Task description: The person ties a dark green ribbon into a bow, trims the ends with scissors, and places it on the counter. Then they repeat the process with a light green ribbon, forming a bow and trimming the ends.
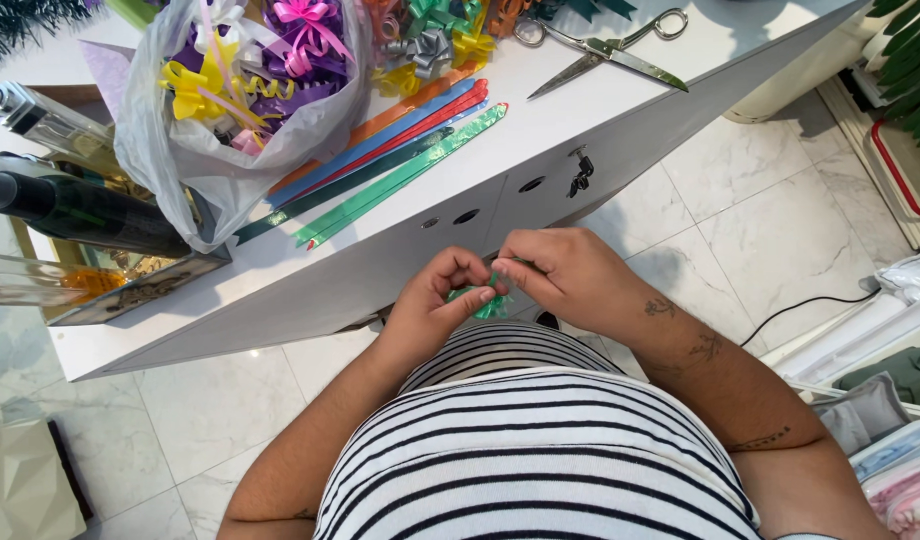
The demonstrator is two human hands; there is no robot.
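My left hand (435, 300) and my right hand (565, 275) meet in front of my striped shirt, just below the edge of the white counter (310, 285). Both pinch a small piece of green ribbon (490, 300) folded between the fingertips. Most of the ribbon is hidden by my fingers. On the counter above lie long flat ribbon strips (400, 150) in green, red, blue and orange.
A clear plastic bag (230, 110) full of coloured ribbon bows stands at the counter's left. Scissors (600, 45) lie at the far right of the counter. Dark bottles (80, 210) lie at the left. A key (580, 175) hangs in a drawer lock. Folded cloths fill bins (880, 400) at right.
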